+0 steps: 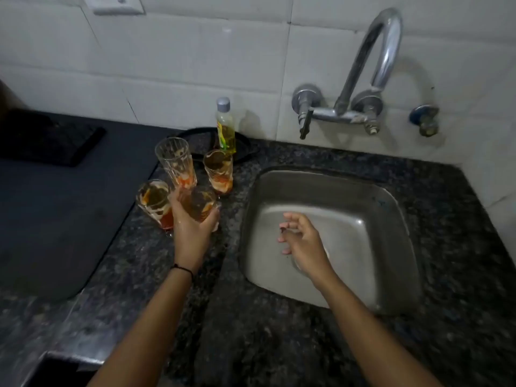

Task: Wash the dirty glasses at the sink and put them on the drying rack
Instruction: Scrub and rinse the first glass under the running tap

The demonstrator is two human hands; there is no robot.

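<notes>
Several dirty glasses with orange and white residue stand on the dark granite counter left of the steel sink. My left hand is wrapped around the nearest glass. Beside it stand a second glass at the left, a tall ribbed glass behind, and another glass closer to the sink. My right hand hovers over the sink basin with its fingers apart and nothing in it. No drying rack is in view.
A bottle of yellow dish liquid stands behind the glasses in front of a dark round pan. The chrome tap is mounted on the tiled wall above the sink. A black stovetop lies at the left.
</notes>
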